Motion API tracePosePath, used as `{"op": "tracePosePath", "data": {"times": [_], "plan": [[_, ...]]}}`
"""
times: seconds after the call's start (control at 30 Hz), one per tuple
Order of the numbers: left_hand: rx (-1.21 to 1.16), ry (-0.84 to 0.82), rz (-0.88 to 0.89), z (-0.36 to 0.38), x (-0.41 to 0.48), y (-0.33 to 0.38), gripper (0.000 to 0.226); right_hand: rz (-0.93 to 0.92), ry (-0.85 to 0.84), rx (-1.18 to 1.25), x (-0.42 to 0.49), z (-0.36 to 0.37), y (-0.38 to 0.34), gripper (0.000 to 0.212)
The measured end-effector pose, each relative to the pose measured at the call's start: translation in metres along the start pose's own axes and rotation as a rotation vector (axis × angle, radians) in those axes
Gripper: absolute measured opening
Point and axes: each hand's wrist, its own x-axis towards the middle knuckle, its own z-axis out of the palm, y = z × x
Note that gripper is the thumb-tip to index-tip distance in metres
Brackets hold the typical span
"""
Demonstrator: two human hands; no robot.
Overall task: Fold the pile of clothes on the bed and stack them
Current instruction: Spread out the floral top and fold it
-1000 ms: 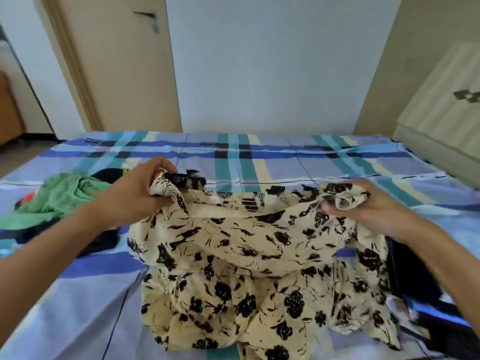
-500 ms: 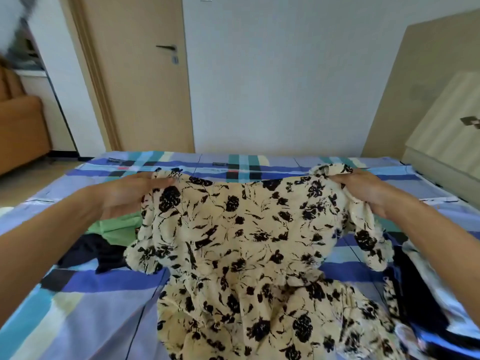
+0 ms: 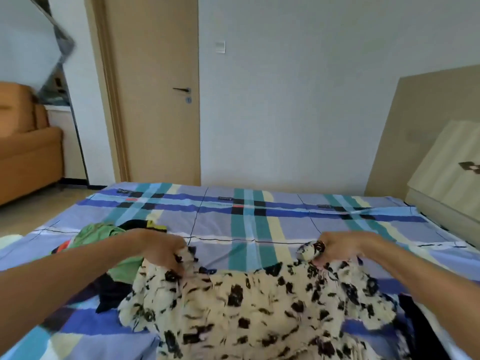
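A cream garment with black flower print [image 3: 249,307] lies spread across the near part of the bed, its top edge stretched between my hands. My left hand [image 3: 163,249] grips its upper left corner. My right hand [image 3: 335,249] grips the bunched upper right corner. Left of it sits a pile with a green garment [image 3: 104,233] on top of black clothing [image 3: 111,292], partly hidden by my left forearm. More dark clothing [image 3: 415,323] lies at the lower right, mostly hidden under my right arm.
The bed has a blue, teal and yellow plaid sheet [image 3: 259,216] with bare cloth beyond my hands. A closed door [image 3: 155,100] and grey wall stand behind. An orange sofa [image 3: 26,152] is at the left, a headboard [image 3: 428,139] at the right.
The garment was held up and spread in the air half a second ago; now both hands have come down with it and its top edge lies on the bed. The view has tilted up.
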Motion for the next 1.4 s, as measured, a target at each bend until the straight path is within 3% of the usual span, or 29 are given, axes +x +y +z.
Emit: {"op": "tracePosePath", "data": {"times": [0.07, 0.13, 0.2, 0.27, 0.37, 0.47, 0.53, 0.7, 0.83, 0.93, 1.03, 1.13, 1.23, 1.3, 1.4], "plan": [[0.074, 0.41, -0.102, -0.091, 0.007, 0.014, 0.038, -0.025, 0.368, -0.042, 0.016, -0.078, -0.014, 0.032], [-0.061, 0.882, -0.114, -0.219, -0.024, 0.039, 0.03, -0.069, 0.876, 0.198, -0.008, -0.192, -0.041, 0.021], [-0.15, 1.213, -0.073, -0.32, -0.073, 0.071, 0.032, -0.136, 1.281, 0.428, -0.059, -0.283, -0.069, 0.015], [-0.172, 1.421, -0.024, -0.384, -0.125, 0.101, 0.036, -0.205, 1.504, 0.487, -0.116, -0.344, -0.089, 0.014], [-0.232, 1.503, 0.022, -0.42, -0.171, 0.119, 0.034, -0.238, 1.638, 0.451, -0.165, -0.381, -0.095, 0.011], [-0.235, 1.425, 0.038, -0.405, -0.191, 0.119, 0.05, -0.239, 1.612, 0.425, -0.178, -0.382, -0.088, 0.014], [-0.261, 1.311, 0.03, -0.386, -0.193, 0.113, 0.063, -0.249, 1.497, 0.421, -0.177, -0.369, -0.083, 0.018], [-0.287, 0.886, 0.105, -0.317, -0.19, 0.101, 0.093, -0.327, 0.944, 0.346, -0.177, -0.285, -0.064, 0.037], [-0.293, 0.699, 0.173, -0.269, -0.197, 0.093, 0.095, -0.505, 0.599, 0.404, -0.179, -0.236, -0.041, 0.061], [-0.53, 0.808, 0.274, -0.244, -0.192, 0.09, 0.078, -0.493, 0.718, 0.479, -0.158, -0.226, -0.029, 0.044], [-0.604, 0.863, 0.164, -0.222, -0.165, 0.076, 0.074, -0.32, 0.746, 0.497, -0.118, -0.214, -0.027, 0.053], [-0.583, 0.801, -0.005, -0.214, -0.131, 0.055, 0.053, -0.149, 0.698, 0.457, -0.097, -0.205, -0.035, 0.039], [-0.559, 0.758, -0.11, -0.208, -0.106, 0.052, 0.03, -0.066, 0.595, 0.468, -0.092, -0.191, -0.049, 0.047], [-0.65, 0.721, -0.129, -0.204, -0.101, 0.059, 0.023, -0.044, 0.541, 0.536, -0.094, -0.184, -0.057, 0.05], [-0.773, 0.684, -0.051, -0.2, -0.108, 0.084, 0.017, -0.111, 0.441, 0.708, -0.107, -0.17, -0.078, 0.03]]}}
